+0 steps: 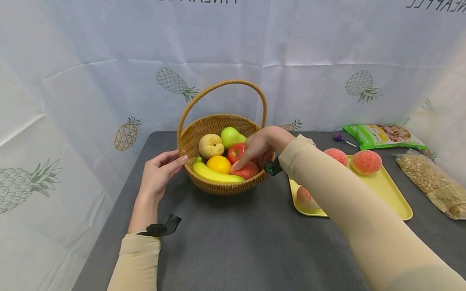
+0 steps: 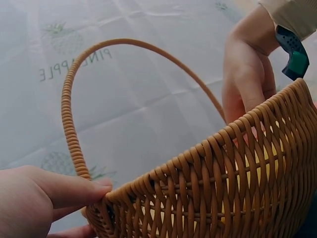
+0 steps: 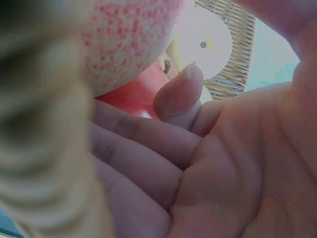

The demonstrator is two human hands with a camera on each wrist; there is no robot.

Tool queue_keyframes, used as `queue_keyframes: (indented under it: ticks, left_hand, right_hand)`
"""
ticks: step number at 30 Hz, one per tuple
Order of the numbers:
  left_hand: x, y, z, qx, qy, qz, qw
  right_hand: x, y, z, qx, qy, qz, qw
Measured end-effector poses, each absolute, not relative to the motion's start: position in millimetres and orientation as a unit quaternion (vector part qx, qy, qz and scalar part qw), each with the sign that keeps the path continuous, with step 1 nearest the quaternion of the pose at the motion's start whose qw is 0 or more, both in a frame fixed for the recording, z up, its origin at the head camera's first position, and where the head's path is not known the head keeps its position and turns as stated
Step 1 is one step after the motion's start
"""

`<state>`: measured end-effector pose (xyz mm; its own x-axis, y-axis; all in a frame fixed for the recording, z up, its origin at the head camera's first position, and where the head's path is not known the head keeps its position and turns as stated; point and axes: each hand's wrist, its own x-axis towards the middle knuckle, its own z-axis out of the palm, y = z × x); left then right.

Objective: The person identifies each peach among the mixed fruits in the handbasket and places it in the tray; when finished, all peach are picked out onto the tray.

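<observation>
A wicker basket (image 1: pixel 228 189) with a tall arched handle holds a banana (image 1: pixel 214 174), an orange (image 1: pixel 219 164), a yellowish peach (image 1: pixel 210 145), a green pear (image 1: pixel 232 137), a red apple (image 1: pixel 235 152) and a speckled pink peach (image 1: pixel 246 171). My left hand (image 1: pixel 157 172) pinches the rim at the foot of the handle, thumb outermost in the left wrist view. Reaching over the opposite rim, my right hand (image 1: pixel 261 147) has a finger on the speckled peach. In the right wrist view its palm faces the fruit, fingers extended beside that peach, their tips hidden.
To the right, partly behind my right sleeve, a yellow tray (image 1: pixel 389 195) bears several speckled pink peaches (image 1: pixel 366 162). Beyond it lie a green snack bag (image 1: pixel 388 135), a clear bag of grains (image 1: pixel 441 186) and a purple lollipop (image 1: pixel 338 137). A pineapple-print curtain hangs behind.
</observation>
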<state>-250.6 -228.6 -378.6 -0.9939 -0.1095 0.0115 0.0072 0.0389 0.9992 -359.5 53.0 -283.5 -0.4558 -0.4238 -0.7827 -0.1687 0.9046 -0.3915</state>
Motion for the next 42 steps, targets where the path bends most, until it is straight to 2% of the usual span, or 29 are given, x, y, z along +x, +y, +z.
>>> queue_keyframes:
  ticks: [16, 27, 42]
  left_hand:
    - [-250, -229, -380, 0.04, -0.718, -0.694, 0.043]
    - [-251, -229, -379, 0.04, -0.719, -0.693, 0.045]
    - [-251, -230, -380, 0.04, -0.718, -0.693, 0.045]
  right_hand:
    - [-361, 51, -283, -0.183, 0.861, -0.073, 0.47]
    - [-361, 53, -280, -0.205, 0.877, -0.095, 0.424]
    - [-359, 62, -276, -0.233, 0.85, -0.266, 0.39]
